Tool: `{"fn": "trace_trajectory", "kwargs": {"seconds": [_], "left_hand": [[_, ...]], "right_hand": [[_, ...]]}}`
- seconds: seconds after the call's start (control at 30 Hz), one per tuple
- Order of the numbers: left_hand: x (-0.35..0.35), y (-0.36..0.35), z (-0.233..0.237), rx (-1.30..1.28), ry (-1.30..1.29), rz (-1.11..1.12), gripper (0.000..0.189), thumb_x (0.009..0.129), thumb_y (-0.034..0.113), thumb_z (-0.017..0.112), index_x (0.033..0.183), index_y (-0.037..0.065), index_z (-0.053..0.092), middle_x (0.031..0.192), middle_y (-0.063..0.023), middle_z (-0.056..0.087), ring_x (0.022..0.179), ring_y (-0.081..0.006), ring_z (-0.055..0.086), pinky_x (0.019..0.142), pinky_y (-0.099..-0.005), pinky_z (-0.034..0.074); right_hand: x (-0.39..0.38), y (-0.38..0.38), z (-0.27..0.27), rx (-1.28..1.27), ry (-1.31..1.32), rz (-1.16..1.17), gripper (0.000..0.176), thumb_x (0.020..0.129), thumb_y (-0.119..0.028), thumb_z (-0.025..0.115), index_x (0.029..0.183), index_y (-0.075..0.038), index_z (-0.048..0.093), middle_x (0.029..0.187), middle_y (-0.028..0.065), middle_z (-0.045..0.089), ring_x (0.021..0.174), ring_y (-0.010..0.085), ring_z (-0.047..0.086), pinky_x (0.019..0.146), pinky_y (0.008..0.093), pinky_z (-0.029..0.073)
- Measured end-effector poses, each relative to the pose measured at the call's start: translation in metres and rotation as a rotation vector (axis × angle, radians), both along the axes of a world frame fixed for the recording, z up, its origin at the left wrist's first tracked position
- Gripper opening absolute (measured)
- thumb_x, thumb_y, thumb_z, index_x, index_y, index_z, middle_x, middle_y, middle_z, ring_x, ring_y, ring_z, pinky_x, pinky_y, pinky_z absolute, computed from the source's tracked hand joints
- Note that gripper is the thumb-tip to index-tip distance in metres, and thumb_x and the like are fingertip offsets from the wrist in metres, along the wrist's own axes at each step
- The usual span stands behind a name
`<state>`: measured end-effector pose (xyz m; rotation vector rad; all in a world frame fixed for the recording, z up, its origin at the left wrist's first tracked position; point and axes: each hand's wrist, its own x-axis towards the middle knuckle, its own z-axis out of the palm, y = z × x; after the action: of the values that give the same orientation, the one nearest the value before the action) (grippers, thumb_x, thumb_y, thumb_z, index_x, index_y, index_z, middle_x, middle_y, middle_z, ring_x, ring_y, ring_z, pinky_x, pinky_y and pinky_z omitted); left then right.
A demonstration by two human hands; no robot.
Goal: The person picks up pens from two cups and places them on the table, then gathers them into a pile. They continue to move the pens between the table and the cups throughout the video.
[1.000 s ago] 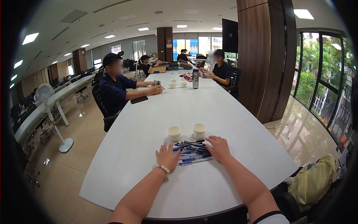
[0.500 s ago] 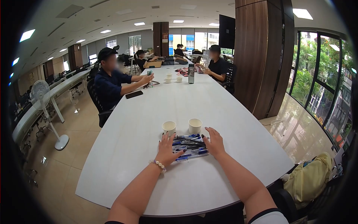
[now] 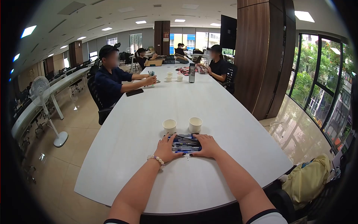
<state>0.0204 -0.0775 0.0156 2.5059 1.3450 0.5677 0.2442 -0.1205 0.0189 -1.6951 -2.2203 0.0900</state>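
A pile of several blue and black pens (image 3: 183,143) lies on the white table (image 3: 209,108) in front of me. My left hand (image 3: 166,149), with a bead bracelet at the wrist, presses against the pile's left side. From the right, my right hand (image 3: 206,146) cups the pile. Both hands squeeze the pens into a tight bundle between them. Two white paper cups stand just beyond the pens, the left cup (image 3: 169,126) and the right cup (image 3: 195,124).
A person in dark blue (image 3: 112,84) sits at the table's left side holding something, a black phone (image 3: 134,92) beside them. Another person (image 3: 218,69) sits far right. A dark bottle (image 3: 191,73) and small cups (image 3: 169,78) stand far off. A yellow bag (image 3: 311,183) lies at right.
Both hands have moved inward, pushing the spread pens into a narrower, tighter pile. The view has shifted slightly.
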Motion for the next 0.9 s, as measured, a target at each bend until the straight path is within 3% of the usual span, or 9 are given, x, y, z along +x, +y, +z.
{"fn": "trace_trajectory", "kwargs": {"seconds": [0.07, 0.27, 0.5, 0.6, 0.83, 0.9], "left_hand": [[0.0, -0.002, 0.002, -0.03, -0.032, -0.007, 0.093, 0.065, 0.041, 0.077, 0.138, 0.011, 0.028, 0.141, -0.022, 0.025, 0.128, -0.0372, 0.03, 0.105, -0.0426, 0.029], [-0.006, 0.006, -0.003, -0.105, -0.256, -0.153, 0.089, 0.063, 0.028, 0.08, 0.135, 0.011, 0.032, 0.14, -0.0205, 0.025, 0.129, -0.0353, 0.03, 0.105, -0.0394, 0.032], [-0.003, 0.009, -0.008, -0.158, -0.305, -0.288, 0.088, 0.065, 0.026, 0.078, 0.137, 0.014, 0.029, 0.143, -0.0178, 0.022, 0.127, -0.034, 0.035, 0.104, -0.0379, 0.035], [-0.004, 0.007, -0.007, -0.068, -0.287, -0.203, 0.089, 0.065, 0.027, 0.078, 0.137, 0.014, 0.029, 0.142, -0.0193, 0.023, 0.127, -0.0354, 0.034, 0.104, -0.039, 0.034], [-0.003, 0.007, -0.01, -0.031, -0.293, -0.173, 0.092, 0.063, 0.032, 0.078, 0.138, 0.014, 0.028, 0.141, -0.0212, 0.023, 0.126, -0.0385, 0.033, 0.104, -0.0414, 0.033], [-0.002, 0.001, -0.001, -0.061, -0.256, -0.122, 0.092, 0.064, 0.023, 0.079, 0.137, 0.008, 0.026, 0.14, -0.0222, 0.025, 0.129, -0.0359, 0.03, 0.105, -0.0393, 0.032]], "right_hand": [[0.0, 0.002, -0.004, 0.042, 0.001, 0.024, 0.085, 0.064, -0.054, 0.069, 0.13, -0.008, 0.041, 0.128, 0.0111, 0.046, 0.121, 0.0271, 0.04, 0.103, 0.0404, 0.03], [-0.004, -0.01, 0.017, -0.078, -0.054, 0.019, 0.063, 0.068, -0.04, 0.068, 0.119, -0.008, 0.05, 0.114, 0.0091, 0.054, 0.108, 0.0241, 0.05, 0.093, 0.0351, 0.04], [-0.008, -0.011, 0.021, -0.146, -0.262, -0.058, 0.045, 0.069, -0.031, 0.066, 0.107, -0.009, 0.056, 0.109, 0.0062, 0.056, 0.105, 0.0211, 0.052, 0.086, 0.0343, 0.043], [-0.005, -0.011, 0.018, 0.013, -0.297, -0.01, 0.037, 0.07, -0.025, 0.066, 0.103, -0.01, 0.057, 0.102, 0.0051, 0.059, 0.1, 0.021, 0.054, 0.085, 0.0348, 0.042], [0.002, -0.014, 0.014, 0.26, 0.011, 0.08, 0.038, 0.074, -0.017, 0.067, 0.11, -0.011, 0.058, 0.101, 0.0059, 0.063, 0.097, 0.0214, 0.057, 0.086, 0.0355, 0.04], [0.004, -0.014, 0.014, 0.273, 0.073, 0.059, 0.039, 0.074, -0.017, 0.067, 0.112, -0.012, 0.058, 0.104, 0.006, 0.063, 0.098, 0.0218, 0.057, 0.087, 0.0358, 0.04]]}}
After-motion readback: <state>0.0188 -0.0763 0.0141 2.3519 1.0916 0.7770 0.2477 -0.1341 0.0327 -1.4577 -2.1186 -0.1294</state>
